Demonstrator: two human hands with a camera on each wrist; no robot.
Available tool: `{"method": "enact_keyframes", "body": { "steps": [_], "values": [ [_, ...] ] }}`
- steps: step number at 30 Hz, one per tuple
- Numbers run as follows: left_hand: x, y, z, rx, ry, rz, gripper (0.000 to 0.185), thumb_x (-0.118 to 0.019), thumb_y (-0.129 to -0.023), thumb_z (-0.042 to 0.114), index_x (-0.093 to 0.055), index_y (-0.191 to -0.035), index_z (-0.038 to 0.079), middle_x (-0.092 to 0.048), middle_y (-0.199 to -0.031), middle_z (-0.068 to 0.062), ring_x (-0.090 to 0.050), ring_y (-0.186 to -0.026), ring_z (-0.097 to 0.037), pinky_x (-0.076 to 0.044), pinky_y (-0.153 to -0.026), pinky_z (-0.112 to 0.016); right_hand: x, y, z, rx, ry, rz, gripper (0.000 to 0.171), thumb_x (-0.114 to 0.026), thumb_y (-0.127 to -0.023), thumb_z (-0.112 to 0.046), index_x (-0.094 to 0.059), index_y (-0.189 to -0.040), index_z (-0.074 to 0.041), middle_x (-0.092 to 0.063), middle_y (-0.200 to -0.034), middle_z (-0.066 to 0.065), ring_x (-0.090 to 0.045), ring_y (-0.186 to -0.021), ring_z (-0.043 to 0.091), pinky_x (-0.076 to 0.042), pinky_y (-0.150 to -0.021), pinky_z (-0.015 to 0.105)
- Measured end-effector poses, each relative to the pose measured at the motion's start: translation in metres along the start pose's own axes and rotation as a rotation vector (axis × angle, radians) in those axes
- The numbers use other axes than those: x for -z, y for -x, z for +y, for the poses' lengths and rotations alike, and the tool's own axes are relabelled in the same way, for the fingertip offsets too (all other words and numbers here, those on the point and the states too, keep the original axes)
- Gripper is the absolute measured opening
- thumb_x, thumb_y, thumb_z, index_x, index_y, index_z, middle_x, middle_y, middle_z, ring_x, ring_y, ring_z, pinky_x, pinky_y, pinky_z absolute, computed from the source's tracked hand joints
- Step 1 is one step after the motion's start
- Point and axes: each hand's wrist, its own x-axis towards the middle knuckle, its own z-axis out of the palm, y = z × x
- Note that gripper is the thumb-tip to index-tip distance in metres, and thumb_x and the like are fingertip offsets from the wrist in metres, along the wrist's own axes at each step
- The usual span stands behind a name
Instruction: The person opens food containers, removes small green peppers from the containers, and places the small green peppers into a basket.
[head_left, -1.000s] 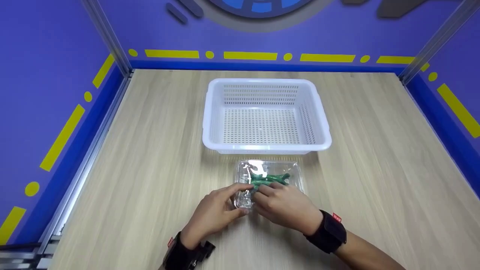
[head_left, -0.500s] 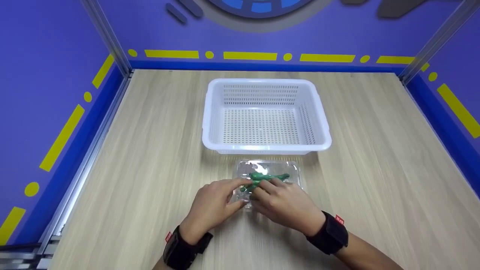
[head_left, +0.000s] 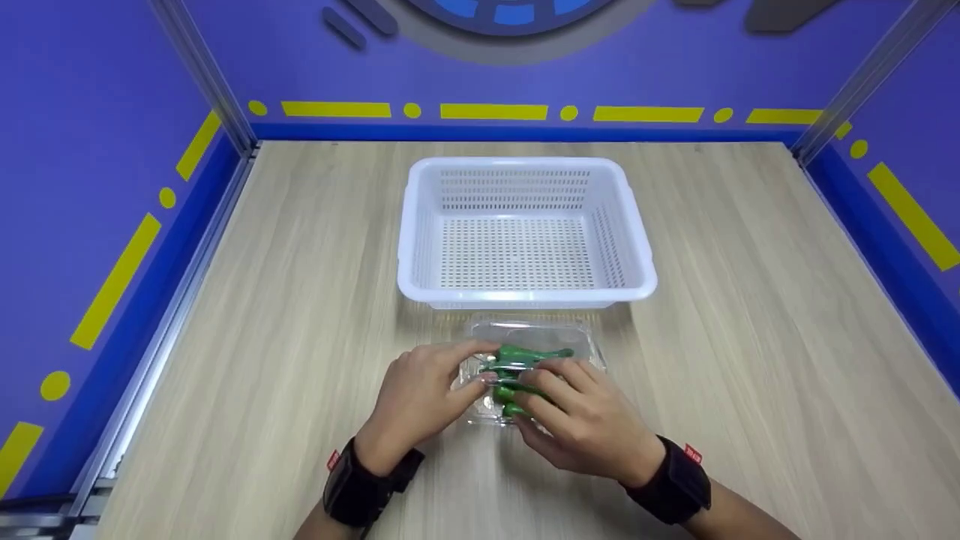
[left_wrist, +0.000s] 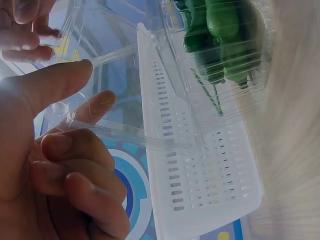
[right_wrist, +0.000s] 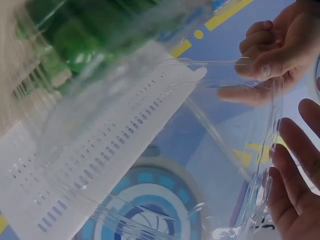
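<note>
Since half a second ago, the right hand has drawn a little toward 4 o'clock, and more of the green peppers shows at the near side of the clear box. This box, with the peppers inside, sits on the bench, at 6 o'clock from the white basket and near it. Its lid looks raised. The left hand, at 9 o'clock, has its grip on the lid edge; the right one, at 4 o'clock, touches that edge with its fingers, but whether it pinches I cannot tell. I judge the thin lid to be the main risk: pulled unevenly, it may twist, crack or snap back. A strong pull could also tip the box, and peppers would roll out.
</note>
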Motion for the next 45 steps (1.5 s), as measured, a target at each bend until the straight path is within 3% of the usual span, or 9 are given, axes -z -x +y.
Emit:
{"method": "enact_keyframes", "body": {
  "steps": [6,14,21,23,27,30,33,36,45],
  "values": [
    [0.004,-0.008,0.000,-0.013,-0.013,0.014,0.030,-0.073,-0.090,0.041,-0.073,-0.119,0.036,-0.028,-0.057,0.015,-0.024,-0.049,-0.001,-0.020,-0.045,-0.021,0.000,0.005,0.003,-0.008,-0.003,0.067,0.011,-0.069,-0.085,-0.020,-0.070,-0.091,-0.011,-0.070,-0.097,0.004,-0.063,-0.083,0.022,-0.052,-0.069,0.033],
    [0.006,-0.018,-0.005,-0.046,0.025,0.059,0.031,-0.073,-0.090,0.034,-0.072,-0.121,0.031,-0.040,-0.061,0.016,-0.035,-0.054,0.001,-0.028,-0.050,-0.021,0.004,0.009,0.026,-0.227,0.057,0.115,0.020,-0.068,-0.083,-0.014,-0.072,-0.101,-0.007,-0.070,-0.106,0.012,-0.063,-0.099,0.033,-0.050,-0.085,0.045],
    [0.002,-0.015,-0.009,0.008,0.077,0.090,0.052,-0.074,-0.090,0.036,-0.056,-0.137,0.024,-0.059,-0.080,0.012,-0.044,-0.055,0.001,-0.039,-0.051,-0.022,0.012,0.013,0.049,-0.353,0.059,0.133,0.013,-0.067,-0.088,-0.005,-0.073,-0.100,-0.007,-0.072,-0.103,0.010,-0.065,-0.094,0.034,-0.049,-0.079,0.045],
    [0.001,-0.012,-0.009,0.045,0.099,0.128,0.053,-0.075,-0.089,0.038,-0.050,-0.132,0.018,-0.059,-0.083,0.008,-0.046,-0.054,0.001,-0.040,-0.052,-0.022,0.012,0.013,0.052,-0.369,0.061,0.130,0.013,-0.068,-0.088,-0.004,-0.073,-0.099,-0.007,-0.072,-0.100,0.008,-0.066,-0.091,0.032,-0.049,-0.076,0.043],
    [-0.004,0.000,-0.006,0.048,0.112,0.179,0.031,-0.077,-0.087,0.035,-0.052,-0.095,0.017,-0.056,-0.074,0.006,-0.048,-0.057,-0.002,-0.039,-0.053,-0.020,0.011,0.012,0.054,-0.359,0.071,0.136,0.010,-0.069,-0.089,-0.005,-0.074,-0.098,-0.008,-0.073,-0.098,0.006,-0.067,-0.087,0.029,-0.050,-0.073,0.042],
    [-0.011,0.011,0.000,-0.046,0.067,0.098,0.020,-0.074,-0.089,0.034,-0.061,-0.083,0.020,-0.064,-0.078,0.007,-0.058,-0.067,-0.006,-0.047,-0.060,-0.020,0.011,0.010,0.054,-0.361,0.071,0.145,0.009,-0.070,-0.089,-0.005,-0.074,-0.096,-0.008,-0.072,-0.096,0.004,-0.067,-0.085,0.028,-0.049,-0.070,0.042],
    [-0.021,0.019,0.007,-0.170,-0.023,-0.043,0.020,-0.071,-0.091,0.041,-0.070,-0.094,0.022,-0.070,-0.097,0.008,-0.064,-0.086,-0.009,-0.054,-0.075,-0.024,0.014,0.009,0.054,-0.372,0.073,0.144,0.011,-0.070,-0.088,-0.005,-0.074,-0.097,-0.009,-0.072,-0.095,0.003,-0.066,-0.083,0.027,-0.049,-0.066,0.041],
    [-0.028,0.025,0.010,-0.256,-0.118,-0.109,0.024,-0.070,-0.091,0.047,-0.073,-0.101,0.025,-0.069,-0.105,0.011,-0.060,-0.092,-0.010,-0.052,-0.077,-0.027,0.017,0.009,0.055,-0.384,0.078,0.135,0.012,-0.070,-0.088,-0.005,-0.075,-0.099,-0.009,-0.072,-0.096,0.003,-0.066,-0.083,0.026,-0.050,-0.066,0.042],
    [-0.025,0.031,-0.003,-0.225,-0.180,-0.105,0.016,-0.071,-0.091,0.042,-0.077,-0.086,0.027,-0.068,-0.091,0.014,-0.049,-0.073,-0.009,-0.037,-0.064,-0.023,0.034,0.016,0.059,-0.435,0.074,0.199,0.016,-0.074,-0.083,0.001,-0.076,-0.097,-0.007,-0.073,-0.093,0.005,-0.067,-0.077,0.026,-0.052,-0.065,0.039]
  ]
}}
